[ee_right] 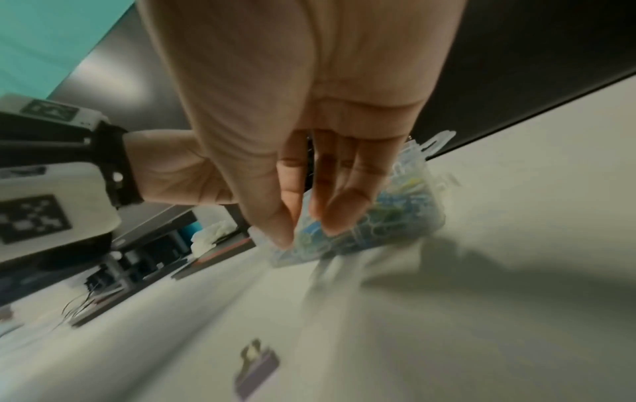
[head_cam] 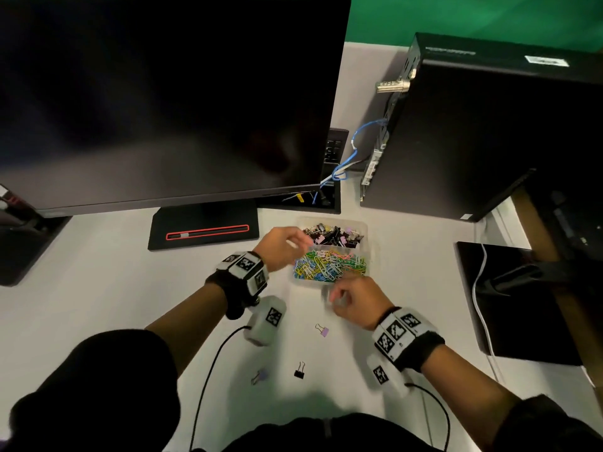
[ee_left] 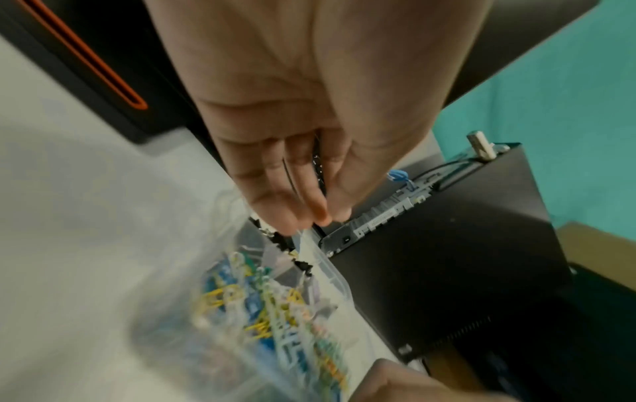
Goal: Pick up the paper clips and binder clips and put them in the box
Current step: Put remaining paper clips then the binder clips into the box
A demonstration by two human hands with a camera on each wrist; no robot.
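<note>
A clear two-part box sits on the white desk, with binder clips in the far part and coloured paper clips in the near part. My left hand hovers over the box's left side by the divider, its fingers straight and close together, with nothing seen in them. My right hand is low at the box's front edge, thumb and fingers pointing down and nearly meeting; blur hides whether they pinch anything. Loose on the desk lie a purple binder clip, a black one and another purple one.
A monitor on its black base stands behind and to the left of the box. A black computer case with cables stands behind it on the right. A dark pad lies at the right. Wrist-camera cables trail across the near desk.
</note>
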